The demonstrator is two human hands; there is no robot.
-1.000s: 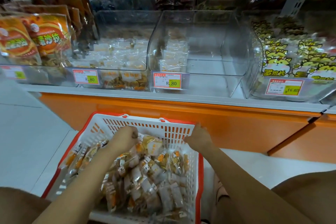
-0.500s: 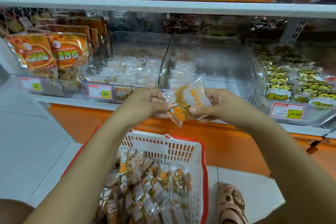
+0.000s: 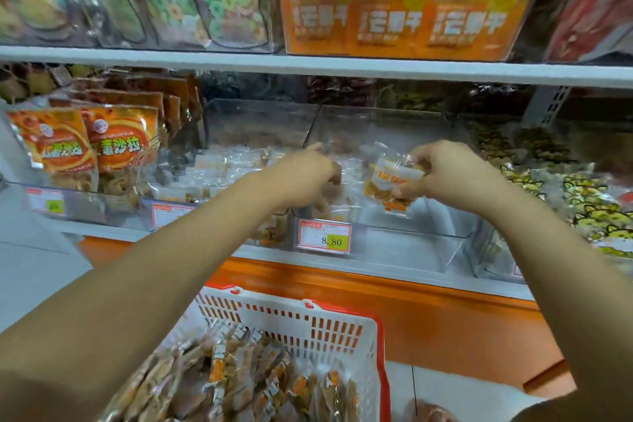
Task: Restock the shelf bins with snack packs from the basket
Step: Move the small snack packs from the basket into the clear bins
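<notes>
Now the right hand (image 3: 455, 175) has its grip pinched on a snack pack (image 3: 390, 178), just above the clear bin (image 3: 411, 248). The left hand (image 3: 305, 171) is over the bin's left wall, its grip too blurred to call. The basket (image 3: 291, 319) sits below the bin, full of packs.

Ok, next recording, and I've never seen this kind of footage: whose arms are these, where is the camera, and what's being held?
There is no machine here: these are a person's two bare arms, filmed by one wide-angle camera worn on their head, looking forward and down. The right hand pinches a clear snack pack over a clear shelf bin marked by an 8.80 price tag. The left hand reaches to that bin's left side; blur hides whether it holds anything. Below, a white basket with a red rim holds many more packs. Orange pouches fill a bin on the left.
</notes>
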